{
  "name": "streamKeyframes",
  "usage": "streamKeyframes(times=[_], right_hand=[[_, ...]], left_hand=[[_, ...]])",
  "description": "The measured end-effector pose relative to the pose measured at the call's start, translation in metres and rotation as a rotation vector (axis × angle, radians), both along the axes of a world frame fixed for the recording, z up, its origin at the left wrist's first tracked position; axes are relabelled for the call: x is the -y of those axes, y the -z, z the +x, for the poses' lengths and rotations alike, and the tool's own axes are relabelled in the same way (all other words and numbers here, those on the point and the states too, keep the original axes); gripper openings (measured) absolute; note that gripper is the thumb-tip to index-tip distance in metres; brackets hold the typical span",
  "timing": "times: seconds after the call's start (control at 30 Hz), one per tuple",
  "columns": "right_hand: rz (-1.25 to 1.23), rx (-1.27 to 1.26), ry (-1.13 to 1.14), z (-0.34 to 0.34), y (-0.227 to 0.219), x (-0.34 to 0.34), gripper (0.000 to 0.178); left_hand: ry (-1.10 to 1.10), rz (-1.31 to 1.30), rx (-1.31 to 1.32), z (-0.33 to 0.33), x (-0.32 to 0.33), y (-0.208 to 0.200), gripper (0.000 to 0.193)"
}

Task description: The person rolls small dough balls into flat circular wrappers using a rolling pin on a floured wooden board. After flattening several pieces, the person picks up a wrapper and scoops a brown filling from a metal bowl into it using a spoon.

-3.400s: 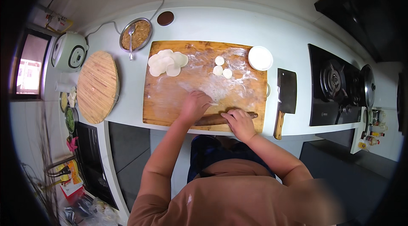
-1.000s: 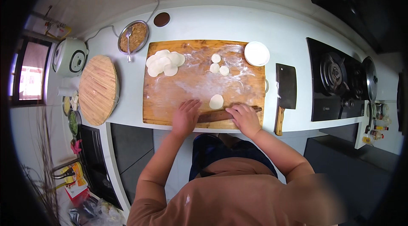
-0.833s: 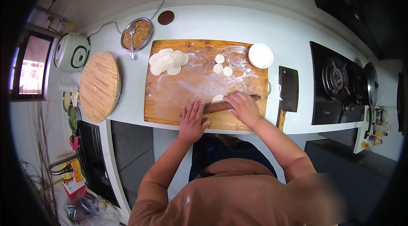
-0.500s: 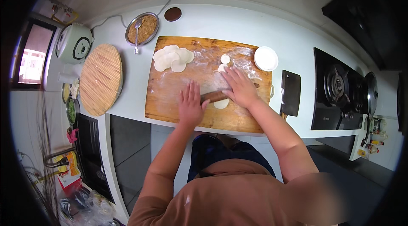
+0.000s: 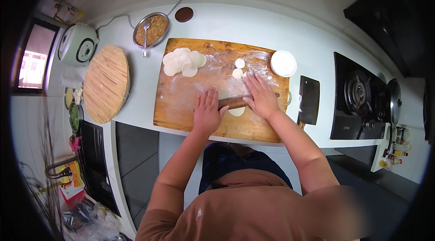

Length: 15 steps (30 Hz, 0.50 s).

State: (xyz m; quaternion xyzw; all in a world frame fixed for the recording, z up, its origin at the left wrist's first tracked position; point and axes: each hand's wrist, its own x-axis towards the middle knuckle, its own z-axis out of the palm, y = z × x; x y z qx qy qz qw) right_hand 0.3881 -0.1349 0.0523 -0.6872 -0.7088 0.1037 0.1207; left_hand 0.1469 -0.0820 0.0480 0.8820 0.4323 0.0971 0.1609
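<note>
A dark wooden rolling pin (image 5: 233, 102) lies crosswise on a floured wooden board (image 5: 181, 100). My left hand (image 5: 207, 110) rests flat over the pin's left end, fingers stretched out. Over its right end lies my right hand (image 5: 262, 94), also flat with fingers extended. Under the pin, a round dough wrapper (image 5: 236, 111) is partly covered. Two small flattened dough rounds (image 5: 239, 68) sit just beyond my right fingertips. At the board's far left, several thin round wrappers (image 5: 183, 62) overlap in a pile.
A white bowl (image 5: 283, 63) stands on the board's far right corner, with a cleaver (image 5: 309, 100) beside the board. Farther right is a gas stove (image 5: 358, 96). To the left are a bowl of filling (image 5: 157, 30) with a spoon, a round slatted lid (image 5: 106, 84) and a rice cooker (image 5: 77, 45).
Both hands and the rolling pin have shifted slightly to the right and a little toward me. The second small dough round, partly covered before by my right fingers, now shows whole.
</note>
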Motion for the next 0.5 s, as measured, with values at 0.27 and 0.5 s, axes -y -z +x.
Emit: streamKeyframes(times=[0.27, 0.5], right_hand=[[-0.018, -0.136, -0.048, -0.023, -0.003, 0.102, 0.069], [0.103, -0.218, 0.025, -0.027, 0.003, 0.1, 0.049]], left_hand=[[0.004, -0.224, 0.18, 0.016, 0.014, -0.011, 0.047], [0.16, -0.483, 0.158, 0.039, -0.003, -0.008, 0.022]])
